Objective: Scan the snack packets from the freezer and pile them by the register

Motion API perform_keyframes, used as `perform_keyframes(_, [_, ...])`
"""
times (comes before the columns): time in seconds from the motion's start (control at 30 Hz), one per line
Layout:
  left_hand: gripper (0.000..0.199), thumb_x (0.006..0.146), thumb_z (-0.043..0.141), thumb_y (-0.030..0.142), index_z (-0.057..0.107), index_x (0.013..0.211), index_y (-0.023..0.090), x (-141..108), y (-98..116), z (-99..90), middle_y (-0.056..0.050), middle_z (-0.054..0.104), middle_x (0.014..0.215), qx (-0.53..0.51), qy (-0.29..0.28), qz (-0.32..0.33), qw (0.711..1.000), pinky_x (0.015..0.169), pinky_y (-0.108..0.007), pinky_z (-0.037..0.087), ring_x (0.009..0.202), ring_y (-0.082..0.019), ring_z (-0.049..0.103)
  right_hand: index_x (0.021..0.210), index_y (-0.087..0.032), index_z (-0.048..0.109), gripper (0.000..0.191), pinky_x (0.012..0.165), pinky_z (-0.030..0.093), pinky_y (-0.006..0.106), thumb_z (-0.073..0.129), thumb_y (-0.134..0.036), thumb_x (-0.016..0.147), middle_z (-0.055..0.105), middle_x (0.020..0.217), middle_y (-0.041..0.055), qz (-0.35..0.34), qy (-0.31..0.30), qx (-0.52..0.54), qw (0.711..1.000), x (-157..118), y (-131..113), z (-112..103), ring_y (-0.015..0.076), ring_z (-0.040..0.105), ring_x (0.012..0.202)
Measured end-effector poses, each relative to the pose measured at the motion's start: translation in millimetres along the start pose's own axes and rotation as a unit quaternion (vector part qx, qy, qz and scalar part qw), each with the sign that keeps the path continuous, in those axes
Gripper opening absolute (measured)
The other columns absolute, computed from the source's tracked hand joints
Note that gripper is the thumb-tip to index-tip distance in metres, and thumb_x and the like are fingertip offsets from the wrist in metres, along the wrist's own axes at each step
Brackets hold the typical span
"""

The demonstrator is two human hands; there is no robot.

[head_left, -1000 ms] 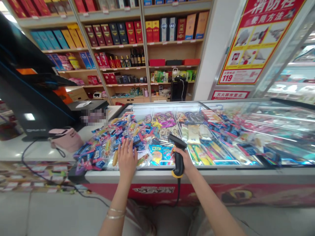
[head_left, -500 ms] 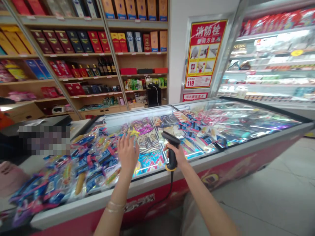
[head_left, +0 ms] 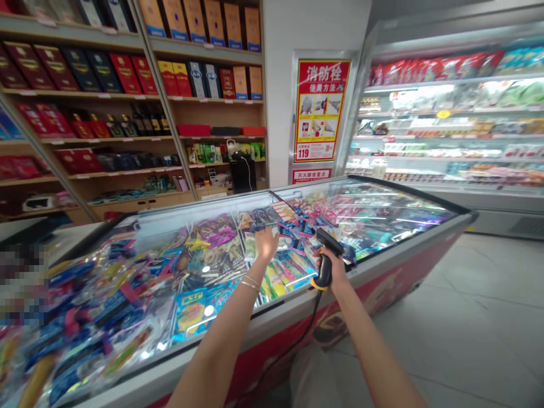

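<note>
My right hand (head_left: 335, 271) is wrapped round the handle of a black and yellow barcode scanner (head_left: 326, 267), held over the freezer's front edge. A cable hangs from its grip. My left hand (head_left: 267, 242) reaches forward, low over the chest freezer's glass top, beside blue-wrapped packs (head_left: 304, 228). Its fingers point away and are too blurred and hidden to show whether they grip a pack. Left of my arms, a heap of blue and clear packs (head_left: 106, 306) lies on the freezer top. Colourful ice cream packs (head_left: 276, 277) show under the glass.
The long chest freezer (head_left: 385, 269) stretches away to the right. Behind it stand shelves of boxed bottles (head_left: 204, 79) and a red and yellow poster (head_left: 322, 110). A lit refrigerated display (head_left: 450, 122) stands at the right, past the tiled floor (head_left: 446, 317).
My left hand has moved right and forward, from above the heap's edge towards the blue packs. The scanner in my right hand has shifted right. The view has turned left-to-right.
</note>
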State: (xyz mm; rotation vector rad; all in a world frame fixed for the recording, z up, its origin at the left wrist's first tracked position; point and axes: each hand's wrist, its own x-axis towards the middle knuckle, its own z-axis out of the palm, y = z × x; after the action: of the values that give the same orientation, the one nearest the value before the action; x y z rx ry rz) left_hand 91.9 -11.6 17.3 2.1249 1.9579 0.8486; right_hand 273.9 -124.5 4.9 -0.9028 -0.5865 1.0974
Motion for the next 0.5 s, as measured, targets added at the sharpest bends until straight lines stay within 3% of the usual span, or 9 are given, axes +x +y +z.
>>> perform_keyframes(0.17, [0.038,0.091,0.051,0.039,0.057,0.114,0.010,11,1,16.3,-0.020,0.067,0.113,-0.003,-0.023,-0.026,0.999,0.092,-0.034,0.041,0.112,-0.028,0.060,0.066,-0.017,0.060,0.029,0.036,0.042,0.023,0.081,-0.035,0.057,0.066,0.055,0.0010,0.001,0.016,0.016,1.000,5,6,0,0.0102,0.051,0.037])
perform_keyframes(0.5, [0.027,0.089,0.054,0.023,0.063,0.112,0.013,11,6,24.6,-0.014,0.070,0.111,-0.137,-0.013,-0.043,0.990,0.089,-0.028,0.044,0.106,-0.021,0.064,0.067,-0.018,0.059,0.034,0.035,0.044,0.024,0.082,-0.040,0.055,0.065,0.053,0.0010,0.001,0.024,-0.005,1.000,4,6,3,0.0114,0.053,0.036])
